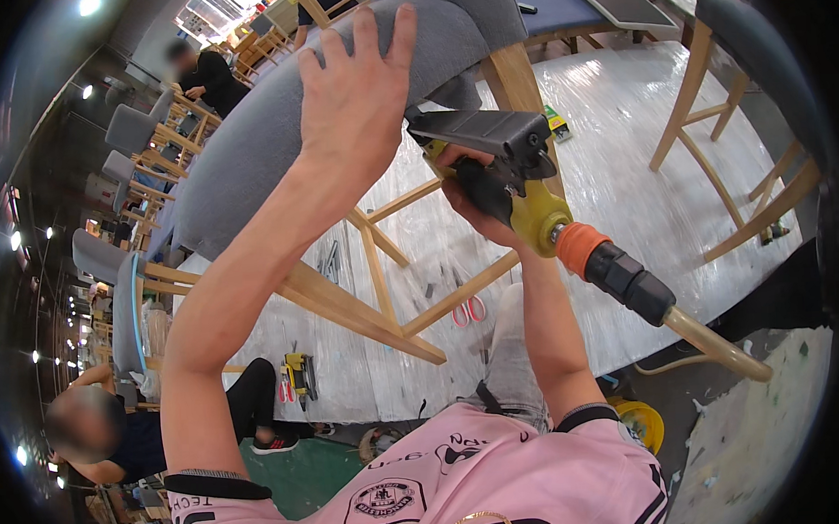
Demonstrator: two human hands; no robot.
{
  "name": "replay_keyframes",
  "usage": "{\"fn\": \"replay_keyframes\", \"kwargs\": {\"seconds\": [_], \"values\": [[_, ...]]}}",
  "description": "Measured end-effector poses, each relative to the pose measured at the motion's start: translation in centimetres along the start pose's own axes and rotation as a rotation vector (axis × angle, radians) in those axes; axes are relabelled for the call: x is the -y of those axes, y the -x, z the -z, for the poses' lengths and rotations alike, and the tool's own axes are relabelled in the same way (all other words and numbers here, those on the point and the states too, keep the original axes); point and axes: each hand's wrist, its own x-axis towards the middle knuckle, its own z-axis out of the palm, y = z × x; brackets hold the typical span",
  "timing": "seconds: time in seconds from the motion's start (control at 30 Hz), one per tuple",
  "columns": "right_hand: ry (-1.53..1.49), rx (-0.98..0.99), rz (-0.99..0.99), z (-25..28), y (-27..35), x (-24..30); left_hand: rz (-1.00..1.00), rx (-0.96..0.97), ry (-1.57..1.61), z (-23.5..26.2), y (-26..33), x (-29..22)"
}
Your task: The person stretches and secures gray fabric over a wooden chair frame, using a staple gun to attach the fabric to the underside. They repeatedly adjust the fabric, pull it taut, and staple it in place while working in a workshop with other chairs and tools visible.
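My left hand [354, 107] lies with fingers spread on the grey fabric of an upholstered chair [241, 167]. The chair is tipped over, its wooden legs and stretchers [357, 315] pointing toward me. In my right hand [478, 204] is an air staple gun [540, 216], yellow-green with a long black magazine. Its nose is close to the underside of the chair, beside a wooden leg [515, 78]; whether it touches is hidden. An orange and black coupling [614, 269] joins the gun to a tan air hose [718, 344].
The table [657, 180] is wrapped in clear plastic. On it lie red-handled scissors [470, 310], a second yellow staple gun [301, 377] and a small yellow-green box [556, 123]. Another chair [754, 47] stands right. Two people work at left; a yellow bucket [642, 420] sits below the table edge.
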Motion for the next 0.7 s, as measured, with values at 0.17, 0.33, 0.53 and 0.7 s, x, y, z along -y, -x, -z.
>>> {"fn": "replay_keyframes", "kwargs": {"seconds": [0.17,0.33,0.53,0.7], "values": [[-0.16,-0.005,-0.079,-0.2,-0.4,-1.7,-0.076,0.233,0.317,2.6,-1.9,4.0],[0.034,-0.024,0.073,-1.3,-2.3,-0.5,0.338,0.416,0.7,-1.7,-2.1,11.4],[0.114,-0.026,0.08,-0.9,-3.8,-0.3,0.202,0.253,0.421,-0.6,-1.0,8.5],[0.033,-0.038,0.031,-1.7,-3.1,-0.5,0.058,-0.04,0.148,-2.3,1.4,6.7]]}}
